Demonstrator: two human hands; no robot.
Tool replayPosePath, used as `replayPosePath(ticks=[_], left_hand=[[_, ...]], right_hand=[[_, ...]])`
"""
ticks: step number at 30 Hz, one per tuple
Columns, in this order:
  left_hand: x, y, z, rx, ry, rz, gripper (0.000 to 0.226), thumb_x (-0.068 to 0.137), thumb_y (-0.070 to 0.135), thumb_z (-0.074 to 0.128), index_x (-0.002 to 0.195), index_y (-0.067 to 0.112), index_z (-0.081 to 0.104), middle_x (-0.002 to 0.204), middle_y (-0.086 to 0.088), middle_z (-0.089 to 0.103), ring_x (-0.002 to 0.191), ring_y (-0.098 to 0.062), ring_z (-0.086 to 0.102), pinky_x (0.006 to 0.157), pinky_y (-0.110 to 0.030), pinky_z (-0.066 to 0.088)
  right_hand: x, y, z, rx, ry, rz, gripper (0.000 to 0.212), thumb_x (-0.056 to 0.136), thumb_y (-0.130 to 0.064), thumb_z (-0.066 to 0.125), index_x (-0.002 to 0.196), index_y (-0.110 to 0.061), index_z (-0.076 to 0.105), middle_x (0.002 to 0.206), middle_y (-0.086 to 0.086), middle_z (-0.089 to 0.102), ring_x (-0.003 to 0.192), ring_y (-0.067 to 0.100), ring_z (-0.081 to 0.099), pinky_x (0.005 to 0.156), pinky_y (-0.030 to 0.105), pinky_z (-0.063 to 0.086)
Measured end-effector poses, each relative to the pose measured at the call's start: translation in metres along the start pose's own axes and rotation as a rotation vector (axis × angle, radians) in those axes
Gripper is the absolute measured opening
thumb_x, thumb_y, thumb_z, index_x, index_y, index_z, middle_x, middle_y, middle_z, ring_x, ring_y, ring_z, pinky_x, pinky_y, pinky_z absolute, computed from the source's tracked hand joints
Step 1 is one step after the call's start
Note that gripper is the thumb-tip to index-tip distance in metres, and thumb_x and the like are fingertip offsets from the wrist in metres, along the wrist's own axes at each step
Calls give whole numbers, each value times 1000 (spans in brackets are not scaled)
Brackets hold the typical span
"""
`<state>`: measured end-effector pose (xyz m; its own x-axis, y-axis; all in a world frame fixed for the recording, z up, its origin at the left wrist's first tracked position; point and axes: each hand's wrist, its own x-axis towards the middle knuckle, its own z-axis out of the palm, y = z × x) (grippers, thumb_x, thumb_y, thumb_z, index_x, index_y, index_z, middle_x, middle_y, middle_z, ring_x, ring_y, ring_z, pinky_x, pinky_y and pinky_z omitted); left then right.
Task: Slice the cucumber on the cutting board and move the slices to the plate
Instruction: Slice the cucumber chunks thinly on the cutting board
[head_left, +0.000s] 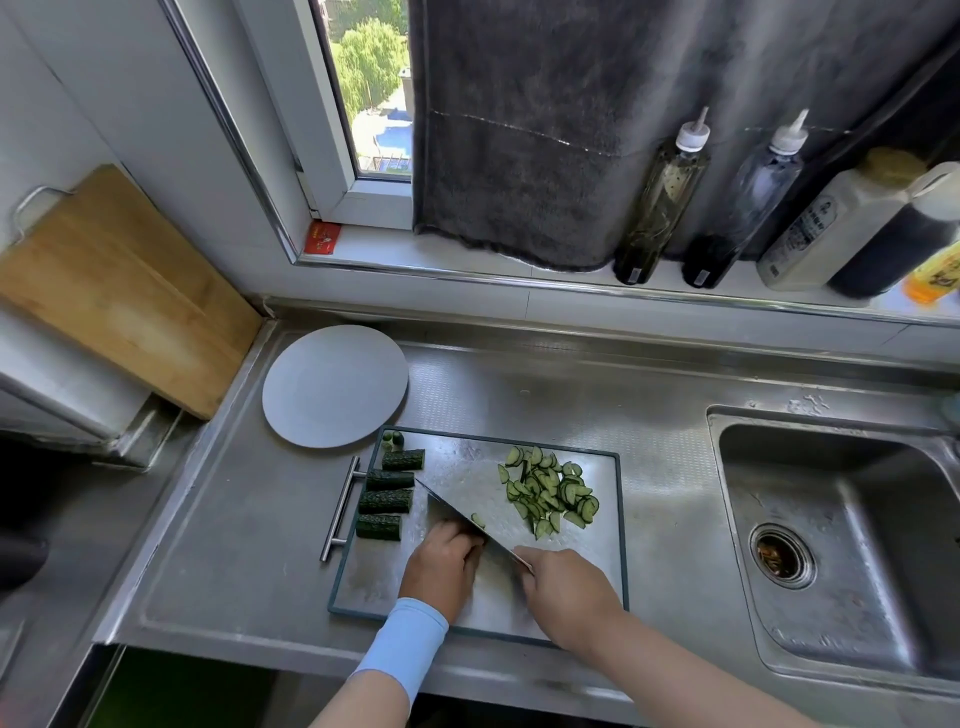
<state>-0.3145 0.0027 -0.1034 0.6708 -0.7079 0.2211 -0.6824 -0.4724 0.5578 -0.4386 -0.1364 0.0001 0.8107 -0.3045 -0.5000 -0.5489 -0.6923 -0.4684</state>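
A steel cutting board (597, 561) with a dark rim lies on the counter. Several dark green cucumber chunks (387, 501) line its left side, with small end pieces (393, 440) at the far left corner. A heap of thin half-moon slices (553, 491) lies on the right part. My right hand (566, 587) grips the handle of a cleaver (454, 514), whose blade slants across the board's middle. My left hand (441, 564) sits curled against the blade's left face; whatever it holds is hidden. One slice (478, 519) clings to the blade. The round grey plate (335, 387) stands bare beyond the board's left corner.
A sink (841, 545) with a drain lies to the right. A wooden board (119, 291) leans at the left wall. Several bottles (660, 202) stand on the windowsill behind, next to a hanging grey towel (545, 130). A steel handle (340, 506) juts from the board's left.
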Motion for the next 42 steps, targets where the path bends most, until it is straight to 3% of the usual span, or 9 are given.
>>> replayPosePath(ticks=[6, 9, 13, 17, 19, 24, 32, 38, 42], left_hand=[[1, 4, -4, -1, 27, 5, 21, 61, 8, 88, 75, 18, 75, 81, 2, 68, 76, -13, 59, 62, -20, 52], [1, 3, -3, -1, 28, -12, 23, 60, 8, 89, 76, 19, 76, 83, 3, 68, 77, -11, 58, 59, -20, 52], [0, 4, -3, -15, 27, -24, 23, 62, 8, 88, 77, 19, 76, 84, 3, 69, 77, -10, 59, 59, -20, 53], [0, 3, -2, -20, 44, -10, 15, 67, 11, 82, 78, 18, 76, 83, 3, 68, 76, -12, 60, 58, -23, 54], [0, 3, -2, -6, 33, -4, 19, 65, 9, 85, 78, 18, 76, 82, 4, 68, 76, -12, 59, 57, -23, 53], [-1, 6, -6, 18, 10, -12, 21, 64, 9, 87, 79, 19, 75, 81, 5, 67, 75, -12, 59, 58, -21, 51], [0, 6, -9, 32, -14, -34, 22, 61, 10, 88, 75, 20, 75, 76, 3, 66, 69, -16, 61, 55, -21, 51], [1, 7, -9, 36, 13, -12, 25, 57, 9, 90, 72, 21, 75, 78, 4, 67, 76, -10, 54, 56, -20, 50], [0, 5, -7, 3, 7, -20, 22, 61, 10, 88, 75, 20, 76, 81, 4, 69, 76, -10, 57, 56, -20, 53]], right_hand=[[-22, 9, 2, -15, 39, -11, 17, 99, -26, 37, 86, -35, 45, 68, -5, 49, 67, 21, 45, 59, 34, 38], [-30, 14, 3, -10, 37, 21, 24, 98, -27, 36, 78, -38, 40, 68, -4, 50, 66, 20, 45, 53, 27, 32], [-29, 17, 2, 3, 37, 32, 19, 99, -27, 35, 83, -34, 41, 70, -4, 53, 68, 20, 48, 52, 23, 31], [-17, 8, 0, 18, -7, 47, 30, 101, -24, 36, 73, -35, 42, 66, -9, 48, 62, 13, 43, 50, 19, 28], [-8, 4, 3, 39, -18, 51, 30, 99, -21, 37, 73, -34, 44, 64, -9, 47, 62, 14, 44, 51, 21, 29], [1, -2, 6, 44, -22, 43, 24, 99, -22, 37, 96, -27, 60, 76, -5, 57, 75, 22, 53, 65, 33, 43], [-6, -1, 8, 31, 16, 19, 21, 99, -26, 36, 98, -30, 57, 82, -4, 65, 79, 23, 58, 67, 34, 45], [-27, 10, 6, 27, 46, 12, 17, 101, -28, 36, 89, -31, 48, 73, -3, 57, 69, 22, 49, 63, 34, 43], [-27, 16, 5, 16, 18, 34, 27, 100, -29, 35, 75, -36, 40, 68, -5, 51, 65, 19, 45, 58, 32, 37]])
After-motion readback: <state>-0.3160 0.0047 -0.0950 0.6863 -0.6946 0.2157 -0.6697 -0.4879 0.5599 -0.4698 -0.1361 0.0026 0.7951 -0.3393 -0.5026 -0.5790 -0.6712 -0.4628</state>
